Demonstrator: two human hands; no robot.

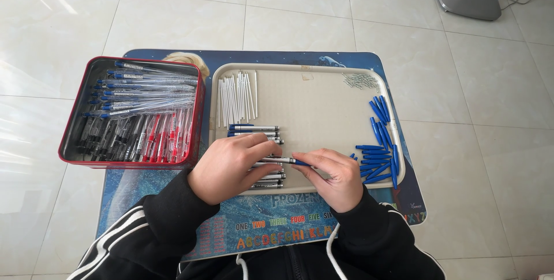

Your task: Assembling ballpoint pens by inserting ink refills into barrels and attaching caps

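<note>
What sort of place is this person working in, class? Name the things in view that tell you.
Probably a room at home used for hand assembly of pens: a small child's table with a printed alphabet top stands on a tiled floor, bearing a tray of pen parts and a red tin of finished pens.

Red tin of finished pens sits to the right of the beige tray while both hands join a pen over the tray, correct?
Not quite: the head view shows the red tin left of the beige tray, not right. Both hands, left and right, do hold a pen over it.
</note>
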